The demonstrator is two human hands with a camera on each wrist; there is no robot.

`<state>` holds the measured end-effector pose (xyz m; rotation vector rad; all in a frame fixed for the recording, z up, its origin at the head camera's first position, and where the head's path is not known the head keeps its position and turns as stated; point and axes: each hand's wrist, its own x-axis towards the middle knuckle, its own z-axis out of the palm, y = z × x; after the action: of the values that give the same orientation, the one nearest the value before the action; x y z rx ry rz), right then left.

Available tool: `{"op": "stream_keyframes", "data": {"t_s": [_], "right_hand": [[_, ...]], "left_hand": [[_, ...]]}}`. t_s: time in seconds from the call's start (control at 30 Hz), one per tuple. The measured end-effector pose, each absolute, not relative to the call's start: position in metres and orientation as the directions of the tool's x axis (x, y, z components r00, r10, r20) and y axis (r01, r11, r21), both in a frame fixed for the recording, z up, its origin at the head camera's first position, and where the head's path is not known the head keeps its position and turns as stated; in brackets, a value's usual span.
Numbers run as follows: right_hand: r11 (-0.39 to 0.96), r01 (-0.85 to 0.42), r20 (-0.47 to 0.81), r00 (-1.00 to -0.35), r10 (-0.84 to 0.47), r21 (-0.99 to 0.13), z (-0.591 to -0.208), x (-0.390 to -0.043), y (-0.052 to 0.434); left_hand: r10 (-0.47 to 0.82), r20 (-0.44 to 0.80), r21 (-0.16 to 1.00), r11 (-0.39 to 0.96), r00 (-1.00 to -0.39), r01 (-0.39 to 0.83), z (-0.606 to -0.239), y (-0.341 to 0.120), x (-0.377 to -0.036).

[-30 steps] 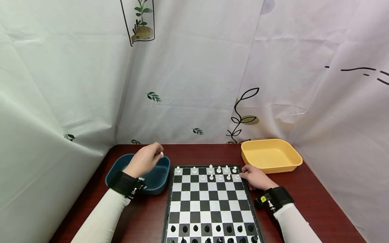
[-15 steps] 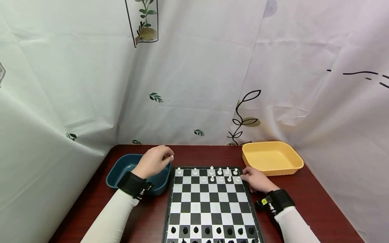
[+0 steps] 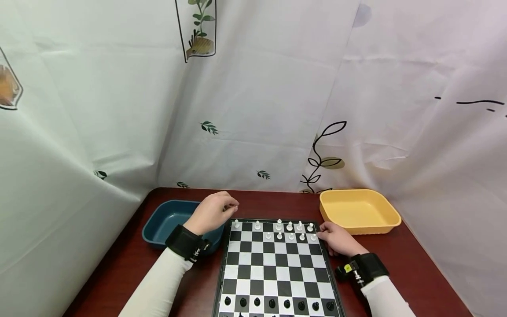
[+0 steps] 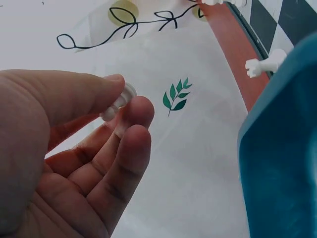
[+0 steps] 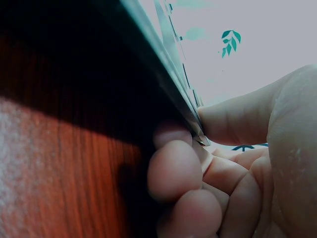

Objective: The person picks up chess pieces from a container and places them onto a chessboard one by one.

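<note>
My left hand (image 3: pixel 211 212) is raised over the right side of the blue bin and the board's far left corner. In the left wrist view its thumb and fingertips pinch a small white chess pawn (image 4: pixel 120 102), partly covered by the fingers. The chessboard (image 3: pixel 276 259) lies on the table with white pieces at its far end and black pieces at its near end. A white rook (image 4: pixel 266 63) stands at the far left corner. At the board's far right edge, my right hand (image 3: pixel 338 238) grips the rim, thumb above and fingers curled at the side and below.
The blue bin (image 3: pixel 152 229) stands left of the board, partly behind the left arm. A yellow bin (image 3: pixel 358 230) sits at the back right, just beyond the right hand. A patterned white cloth (image 3: pixel 253 110) hangs behind the dark red table (image 3: pixel 416 273).
My left hand has moved right with the pawn, from over the blue bin toward the board's far left corner. My right hand stays at the board's edge. The head view has shifted slightly.
</note>
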<state>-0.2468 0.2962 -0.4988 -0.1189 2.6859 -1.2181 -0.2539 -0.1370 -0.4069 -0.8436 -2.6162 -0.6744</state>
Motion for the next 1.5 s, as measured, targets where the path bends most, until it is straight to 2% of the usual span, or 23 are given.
{"op": "stream_keyframes", "data": {"t_s": [0.63,1.03,1.37,1.5], "right_hand": [[0.646,0.019,-0.140,-0.981,-0.137,-0.763,-0.499,-0.242,0.303],[0.643,0.020,-0.148,-0.978,-0.146,-0.765,-0.497,-0.247,0.300],[0.652,0.023,-0.160,-0.976,-0.151,-0.758,-0.497,-0.247,0.296],[0.650,0.028,-0.161,-0.976,-0.147,-0.760,-0.497,-0.247,0.296]], "left_hand": [[0.568,0.326,0.309,0.692,-0.756,0.652,-0.411,-0.105,-0.250],[0.648,0.288,0.224,0.670,-0.705,0.707,-0.420,-0.089,-0.252],[0.647,0.256,0.178,0.699,-0.719,0.693,-0.428,-0.079,-0.250],[0.658,0.266,0.145,0.695,-0.704,0.704,-0.431,-0.074,-0.248]]}}
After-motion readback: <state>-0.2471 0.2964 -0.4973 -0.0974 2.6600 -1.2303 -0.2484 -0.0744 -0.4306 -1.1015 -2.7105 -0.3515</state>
